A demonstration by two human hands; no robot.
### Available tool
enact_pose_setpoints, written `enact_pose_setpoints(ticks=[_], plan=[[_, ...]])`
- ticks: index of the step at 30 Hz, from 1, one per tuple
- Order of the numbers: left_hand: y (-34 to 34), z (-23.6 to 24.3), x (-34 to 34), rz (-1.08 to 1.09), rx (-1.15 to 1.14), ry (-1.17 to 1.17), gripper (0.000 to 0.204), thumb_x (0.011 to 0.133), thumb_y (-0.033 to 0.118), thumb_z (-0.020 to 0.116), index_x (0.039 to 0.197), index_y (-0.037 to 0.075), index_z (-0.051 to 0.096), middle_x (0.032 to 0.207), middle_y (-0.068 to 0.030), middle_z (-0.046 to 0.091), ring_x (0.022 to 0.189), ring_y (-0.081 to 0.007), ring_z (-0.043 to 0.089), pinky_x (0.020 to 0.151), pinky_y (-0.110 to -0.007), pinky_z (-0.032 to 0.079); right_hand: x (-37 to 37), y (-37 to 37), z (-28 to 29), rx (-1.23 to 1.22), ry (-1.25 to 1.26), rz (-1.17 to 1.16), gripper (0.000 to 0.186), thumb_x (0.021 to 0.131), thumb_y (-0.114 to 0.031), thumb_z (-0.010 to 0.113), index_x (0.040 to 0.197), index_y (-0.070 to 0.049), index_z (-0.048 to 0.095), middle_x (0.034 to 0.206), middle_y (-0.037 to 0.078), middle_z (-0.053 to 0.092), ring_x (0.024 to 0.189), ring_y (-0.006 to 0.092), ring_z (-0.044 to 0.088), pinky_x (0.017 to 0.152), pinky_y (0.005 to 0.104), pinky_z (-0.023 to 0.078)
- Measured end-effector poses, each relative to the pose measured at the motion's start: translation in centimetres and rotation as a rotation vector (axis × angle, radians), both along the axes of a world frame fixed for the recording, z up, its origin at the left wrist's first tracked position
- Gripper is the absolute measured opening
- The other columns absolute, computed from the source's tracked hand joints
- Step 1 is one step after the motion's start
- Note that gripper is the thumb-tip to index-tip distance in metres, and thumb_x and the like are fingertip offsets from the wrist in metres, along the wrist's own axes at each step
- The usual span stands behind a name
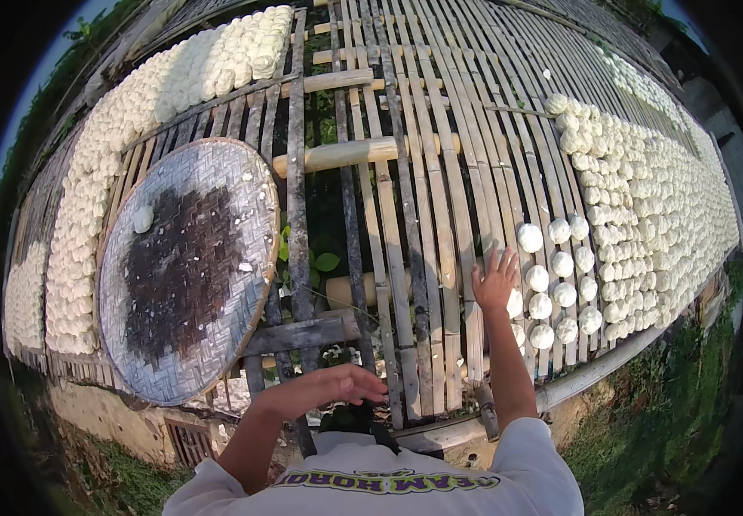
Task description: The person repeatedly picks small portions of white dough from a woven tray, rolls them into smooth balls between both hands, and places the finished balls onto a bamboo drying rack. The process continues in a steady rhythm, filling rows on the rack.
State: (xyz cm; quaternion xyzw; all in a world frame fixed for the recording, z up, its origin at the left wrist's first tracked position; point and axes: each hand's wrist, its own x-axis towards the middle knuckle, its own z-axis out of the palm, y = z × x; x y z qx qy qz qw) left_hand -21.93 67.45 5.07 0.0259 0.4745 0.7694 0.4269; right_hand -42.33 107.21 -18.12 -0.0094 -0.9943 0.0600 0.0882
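Observation:
My right hand (497, 279) reaches over the bamboo slats with its fingers spread and nothing visibly held. It is beside the left edge of a small group of round white lumps (537, 278), set out in rough rows. One lump (514, 302) next to my wrist is partly hidden by it. My left hand (346, 383) hovers in front of my body, fingers loosely stretched to the right and holding nothing I can see. To its upper left a round woven bamboo tray (255, 215) lies on the slats, dark in the middle, with one white lump (143, 219) and scattered white crumbs.
Dense rows of similar white lumps (647, 206) cover the right side of the rack, and more (88, 215) line the left. Wide gaps split the slats (423, 215) near the middle, crossed by bamboo poles (346, 155). A thick pole (595, 374) runs along the near edge.

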Motion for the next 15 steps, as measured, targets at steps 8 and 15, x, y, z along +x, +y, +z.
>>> enact_pose_setpoints(ticks=[8, 15], plan=[[-28.3, -2.3, -7.3, 0.958, -0.517, 0.264, 0.03, 0.105, 0.03, 0.057, 0.123, 0.006, 0.059, 0.119, -0.0118, 0.068, 0.111, -0.023, 0.066, 0.094, -0.036, 0.051, 18.0, -5.2, 0.5, -0.605, -0.303, -0.014, 0.05, 0.1, -0.023, 0.063, 0.143, 0.001, 0.054, 0.153, 0.027, 0.04, 0.141, 0.0416, 0.044, 0.114, 0.0497, 0.039], [-50.2, -12.4, -14.5, 1.044, -2.185, 0.522, 0.068, 0.087, 0.053, 0.072, 0.139, 0.012, 0.057, 0.138, -0.0249, 0.054, 0.121, -0.044, 0.06, 0.099, -0.056, 0.05, 31.8, -9.6, 1.6, -0.552, -0.328, -0.034, 0.025, 0.096, -0.008, 0.063, 0.12, -0.006, 0.062, 0.117, 0.012, 0.058, 0.11, 0.0282, 0.059, 0.086, 0.0424, 0.049]])
